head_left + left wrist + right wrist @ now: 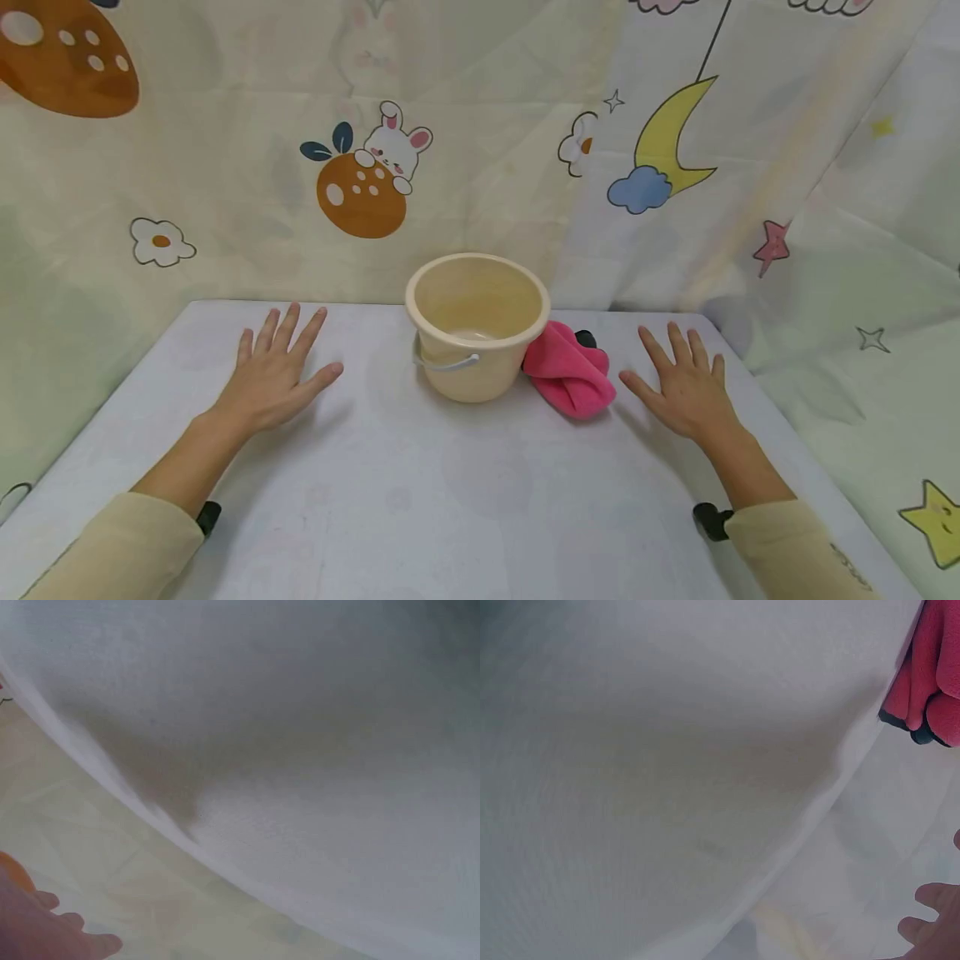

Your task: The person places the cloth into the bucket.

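Nearest you, over either side of the white tabletop [450, 500], your left hand [266, 379] and right hand [686, 390] hold nothing, fingers straight and spread; shadows beneath suggest they hover. Farther in, the pink cloth [572, 375] lies crumpled just right of the bucket [480, 379], probably slumped because it's soft. The bucket stands upright, its handle [450, 365] drooping, likely under its own weight. Behind hangs a printed curtain [495, 175].

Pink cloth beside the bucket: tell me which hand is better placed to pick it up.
Probably the right hand: its thumb points toward the pink cloth from close by, with nothing between. The left hand is farther off, beyond the cream plastic bucket.
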### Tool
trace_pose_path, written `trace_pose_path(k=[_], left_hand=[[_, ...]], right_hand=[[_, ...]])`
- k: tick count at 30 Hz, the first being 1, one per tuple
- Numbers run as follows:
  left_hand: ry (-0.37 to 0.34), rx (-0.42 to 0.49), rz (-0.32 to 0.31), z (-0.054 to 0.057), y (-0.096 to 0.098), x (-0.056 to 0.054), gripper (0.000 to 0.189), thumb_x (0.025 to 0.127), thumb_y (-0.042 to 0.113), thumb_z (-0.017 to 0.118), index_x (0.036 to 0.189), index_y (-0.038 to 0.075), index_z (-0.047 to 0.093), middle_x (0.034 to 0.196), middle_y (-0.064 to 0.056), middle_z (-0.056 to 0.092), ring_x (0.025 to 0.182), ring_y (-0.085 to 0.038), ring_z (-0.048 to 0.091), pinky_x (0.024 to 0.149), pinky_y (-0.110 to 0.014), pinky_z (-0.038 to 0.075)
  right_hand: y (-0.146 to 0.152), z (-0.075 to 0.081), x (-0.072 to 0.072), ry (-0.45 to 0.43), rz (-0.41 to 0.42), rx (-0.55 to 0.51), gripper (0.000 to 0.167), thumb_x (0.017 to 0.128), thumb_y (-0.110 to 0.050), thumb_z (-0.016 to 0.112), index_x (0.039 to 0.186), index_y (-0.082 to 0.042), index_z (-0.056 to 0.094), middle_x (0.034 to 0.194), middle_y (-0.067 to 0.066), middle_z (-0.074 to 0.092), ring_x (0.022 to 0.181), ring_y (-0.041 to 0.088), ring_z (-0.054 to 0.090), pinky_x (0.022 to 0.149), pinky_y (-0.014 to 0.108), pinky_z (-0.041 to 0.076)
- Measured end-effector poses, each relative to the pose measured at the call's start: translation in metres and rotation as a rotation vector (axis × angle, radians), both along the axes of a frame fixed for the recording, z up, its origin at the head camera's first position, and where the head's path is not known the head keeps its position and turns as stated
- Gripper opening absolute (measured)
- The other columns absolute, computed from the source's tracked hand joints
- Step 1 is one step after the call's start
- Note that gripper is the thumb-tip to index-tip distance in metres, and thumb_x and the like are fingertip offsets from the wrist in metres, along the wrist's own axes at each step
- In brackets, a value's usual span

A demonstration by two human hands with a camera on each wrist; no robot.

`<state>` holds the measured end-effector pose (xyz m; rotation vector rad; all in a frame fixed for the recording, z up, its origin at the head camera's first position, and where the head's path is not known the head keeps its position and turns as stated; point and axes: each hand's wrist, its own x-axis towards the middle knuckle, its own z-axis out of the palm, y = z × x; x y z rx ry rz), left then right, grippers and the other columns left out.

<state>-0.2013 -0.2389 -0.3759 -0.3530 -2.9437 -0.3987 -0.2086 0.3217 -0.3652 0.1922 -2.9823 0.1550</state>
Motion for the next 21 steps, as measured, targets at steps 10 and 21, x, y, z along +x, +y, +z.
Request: trace_pose_path(k=[10,21], left_hand=[[0.007,0.012,0.007,-0.0005,0.0004,0.0002,0.087,0.101,0.065,0.041,0.167,0.019,0.007,0.17,-0.024,0.001,0.154,-0.052,-0.001,0.115,-0.077,-0.002],[0.078,0.116,-0.048,0.0023,0.0071,-0.004,0.082,0.103,0.058,0.042,0.167,0.019,0.007,0.17,-0.025,0.007,0.155,-0.05,0.003,0.115,-0.077,0.004]], right_hand=[[0.0017,0.0011,0.0026,0.004,-0.002,-0.028,0.088,0.098,-0.07,0.043,0.165,-0.017,0.019,0.165,0.031,0.013,0.15,0.057,0.007,0.108,0.085,0.008],[0.0011,-0.0004,0.0051,0.084,0.022,-0.107,0.085,0.099,-0.062,0.049,0.164,-0.015,0.022,0.163,0.033,0.018,0.148,0.058,0.014,0.108,0.083,0.015]])
